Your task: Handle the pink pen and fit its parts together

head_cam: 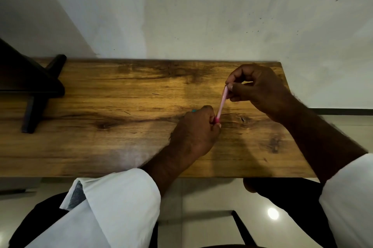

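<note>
**Pink pen held at both ends above the table**

The right hand (260,90) pinches the upper end of the pink pen (222,104); the left hand (196,128), at 7 o'clock from it, grips the darker lower end. Judged step: separating or joining the pen's parts; next, a steady pull or twist along its axis over the wooden table (101,126).

Matt grained wood tabletop (121,126) (faintly scratched), smooth pink plastic pen (222,103), white cloth sleeves (113,203), glossy floor tiles (201,197)

A slim pale pink pen (222,104) with a darker pink lower end, tilted steeply, held at its top by the right hand (256,90) and at its bottom by the left hand (196,128).
</note>
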